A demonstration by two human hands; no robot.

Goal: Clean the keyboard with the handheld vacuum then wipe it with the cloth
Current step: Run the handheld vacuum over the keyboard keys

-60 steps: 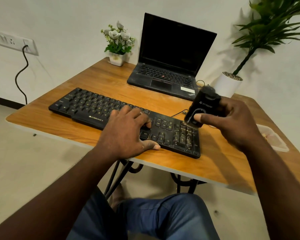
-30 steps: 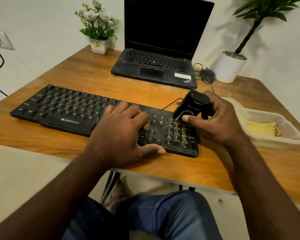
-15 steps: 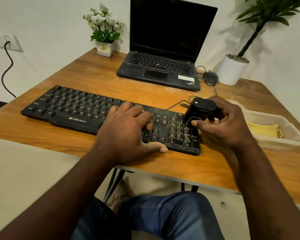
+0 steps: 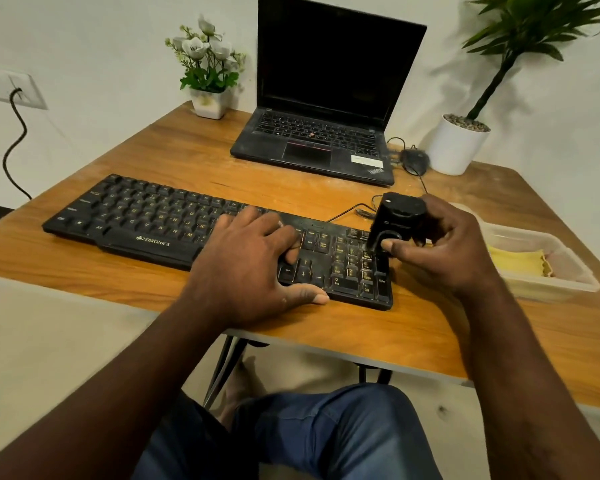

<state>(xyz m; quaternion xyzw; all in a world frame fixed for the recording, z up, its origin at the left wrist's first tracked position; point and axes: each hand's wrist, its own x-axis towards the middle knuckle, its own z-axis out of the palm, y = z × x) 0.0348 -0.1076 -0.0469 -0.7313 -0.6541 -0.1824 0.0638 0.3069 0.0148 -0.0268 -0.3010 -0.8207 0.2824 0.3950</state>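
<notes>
Left hand (image 4: 253, 268): palm down, fingers straight and slightly spread, resting flat on the keyboard (image 4: 146, 220); the thumb (image 4: 312, 297) lies extended along its near edge. The bare left forearm (image 4: 118, 382) enters from the lower left. Right hand (image 4: 444, 251): fingers curled round the handheld vacuum (image 4: 397, 216), thumb tip pressed on its front face, wrist raised. The bare right forearm (image 4: 520, 368) enters from the lower right. Both hands are apart.

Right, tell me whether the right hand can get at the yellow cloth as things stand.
Probably, for reach: the cloth lies in the open tray just beside the right hand, nothing between. But its fingers grip the vacuum, so it would need setting down first.
</notes>
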